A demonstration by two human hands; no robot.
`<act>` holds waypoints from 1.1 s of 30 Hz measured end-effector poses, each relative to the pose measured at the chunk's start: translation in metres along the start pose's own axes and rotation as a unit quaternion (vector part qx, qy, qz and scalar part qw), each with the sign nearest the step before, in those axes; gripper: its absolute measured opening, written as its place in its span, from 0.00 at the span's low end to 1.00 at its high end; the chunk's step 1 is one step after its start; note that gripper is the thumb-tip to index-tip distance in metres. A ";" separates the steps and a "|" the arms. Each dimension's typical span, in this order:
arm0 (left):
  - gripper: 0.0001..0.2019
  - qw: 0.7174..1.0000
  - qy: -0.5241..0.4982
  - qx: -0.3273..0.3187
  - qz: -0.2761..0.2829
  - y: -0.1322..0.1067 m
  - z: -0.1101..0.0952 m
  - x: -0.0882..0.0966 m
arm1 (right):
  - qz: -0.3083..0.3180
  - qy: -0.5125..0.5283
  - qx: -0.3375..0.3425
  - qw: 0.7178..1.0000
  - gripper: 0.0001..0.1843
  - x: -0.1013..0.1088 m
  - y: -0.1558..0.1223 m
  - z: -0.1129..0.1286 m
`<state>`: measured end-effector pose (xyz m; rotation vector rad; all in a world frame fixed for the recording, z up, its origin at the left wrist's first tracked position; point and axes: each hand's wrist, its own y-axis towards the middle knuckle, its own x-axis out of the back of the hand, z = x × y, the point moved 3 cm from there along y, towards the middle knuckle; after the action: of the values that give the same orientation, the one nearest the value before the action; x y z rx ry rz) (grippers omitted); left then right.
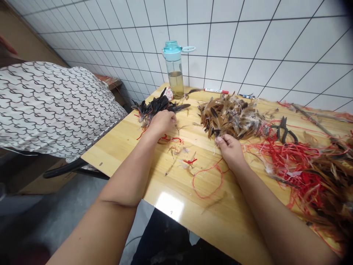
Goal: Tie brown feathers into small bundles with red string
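My left hand (163, 122) is at the right edge of a bunch of black feathers (154, 106), back of the hand up. Its fingers curl inward, and whatever they hold is hidden. At the near edge of a pile of brown feathers (234, 114), my right hand (230, 147) has thumb and forefinger pinched on a small feather (216, 132). A short white thread hangs beside that pinch. Between the hands lie a small red-tied feather piece (190, 162) and a loop of red string (208, 197).
Behind stand a water bottle (174, 73), a red-capped marker (216, 91) and a tiled wall (220, 36). Black-handled pliers (283, 130) lie at right, near tangled red string (298, 165) and more brown feathers (333, 184). A person in a patterned shirt (55, 110) sits at left.
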<state>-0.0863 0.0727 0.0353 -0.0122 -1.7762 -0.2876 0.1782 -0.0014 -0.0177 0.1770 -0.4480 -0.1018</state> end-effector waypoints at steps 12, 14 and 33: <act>0.10 0.992 0.055 0.017 0.115 -0.005 -0.003 0.003 | 0.000 0.000 0.016 1.000 0.15 -0.001 0.001 -0.004; 0.10 0.990 0.073 0.004 0.121 -0.004 -0.004 0.001 | -0.002 -0.010 0.022 1.000 0.15 -0.001 0.001 -0.003; 0.10 0.988 0.023 -0.148 0.035 0.007 0.005 -0.014 | 0.000 -0.035 0.045 0.998 0.15 -0.001 0.001 0.000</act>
<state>-0.0870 0.0821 0.0225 -0.2777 -1.6706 -0.4941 0.1772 -0.0005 -0.0183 0.2627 -0.5235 -0.0886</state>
